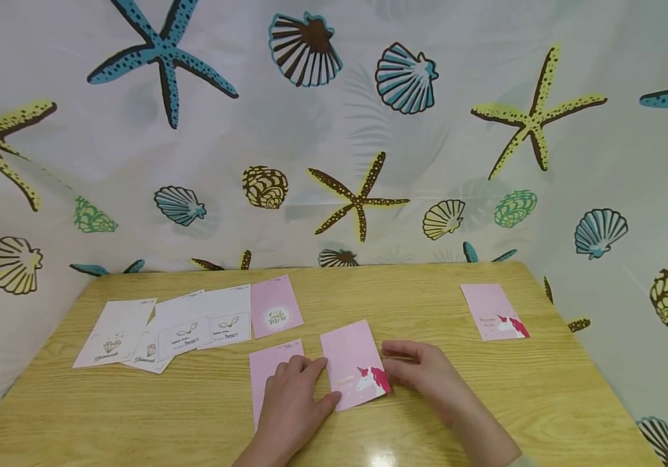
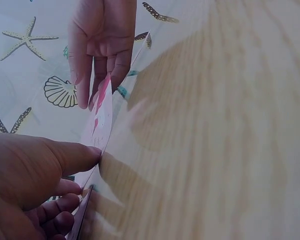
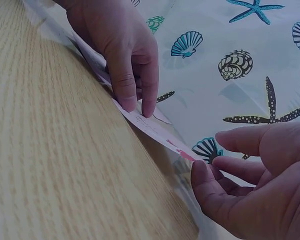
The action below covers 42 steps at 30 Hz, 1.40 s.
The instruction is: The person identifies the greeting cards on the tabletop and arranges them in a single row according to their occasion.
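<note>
Left of the "Smile More" card (image 1: 276, 307), four white cards (image 1: 179, 310) are already overlapped. The pink card (image 1: 265, 366) before it and the far unicorn card (image 1: 488, 308) rightward seem left unpaired. The near unicorn card (image 1: 350, 353), to its front right, is pinched by the right hand (image 1: 427, 373) and touched by the left hand (image 1: 293, 402), whose grip cannot be told.

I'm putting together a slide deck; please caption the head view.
Left hand and right hand at opposite edges of a pink unicorn card on a wooden table.
</note>
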Each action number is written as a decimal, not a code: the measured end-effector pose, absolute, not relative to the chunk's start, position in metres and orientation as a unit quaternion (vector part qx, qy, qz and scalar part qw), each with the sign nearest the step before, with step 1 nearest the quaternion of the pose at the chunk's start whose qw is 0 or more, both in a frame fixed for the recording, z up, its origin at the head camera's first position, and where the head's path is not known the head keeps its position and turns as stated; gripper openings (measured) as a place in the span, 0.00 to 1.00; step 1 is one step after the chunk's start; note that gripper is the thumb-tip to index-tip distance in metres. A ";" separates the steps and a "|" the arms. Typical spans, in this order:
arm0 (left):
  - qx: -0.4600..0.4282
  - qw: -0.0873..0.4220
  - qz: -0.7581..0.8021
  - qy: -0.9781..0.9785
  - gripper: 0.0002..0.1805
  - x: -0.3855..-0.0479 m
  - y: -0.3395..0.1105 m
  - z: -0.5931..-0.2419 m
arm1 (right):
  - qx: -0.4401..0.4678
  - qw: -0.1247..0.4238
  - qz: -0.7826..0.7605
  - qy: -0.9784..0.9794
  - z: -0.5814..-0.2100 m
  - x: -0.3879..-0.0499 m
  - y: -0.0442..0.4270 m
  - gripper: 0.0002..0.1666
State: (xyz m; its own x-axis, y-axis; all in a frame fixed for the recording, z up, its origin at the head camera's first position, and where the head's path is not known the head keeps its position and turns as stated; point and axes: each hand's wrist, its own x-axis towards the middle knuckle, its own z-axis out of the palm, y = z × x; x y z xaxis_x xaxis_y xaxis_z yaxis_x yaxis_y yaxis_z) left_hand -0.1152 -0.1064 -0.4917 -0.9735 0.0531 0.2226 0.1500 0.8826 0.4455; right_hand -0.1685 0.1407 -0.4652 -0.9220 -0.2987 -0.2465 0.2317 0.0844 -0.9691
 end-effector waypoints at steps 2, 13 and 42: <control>-0.052 0.102 -0.239 -0.964 0.32 -0.114 -0.106 -0.492 | -0.028 0.192 -0.674 0.713 -0.467 -0.168 0.140 0.30; -0.049 0.094 -0.241 -0.965 0.31 -0.114 -0.104 -0.490 | -0.042 0.196 -0.677 0.708 -0.468 -0.164 0.140 0.30; -0.029 0.128 -0.347 -0.928 0.24 -0.118 -0.094 -0.475 | -0.046 0.159 -0.693 0.701 -0.458 -0.165 0.142 0.29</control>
State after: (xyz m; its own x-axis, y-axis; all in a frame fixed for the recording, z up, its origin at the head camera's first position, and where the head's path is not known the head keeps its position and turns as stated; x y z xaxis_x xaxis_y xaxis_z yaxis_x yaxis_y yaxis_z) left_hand -0.1184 -0.0943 -0.4749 -0.9654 -0.0353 0.2582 0.1428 0.7571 0.6375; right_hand -0.1645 0.1418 -0.4580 -0.9450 -0.2855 -0.1592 0.1561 0.0340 -0.9872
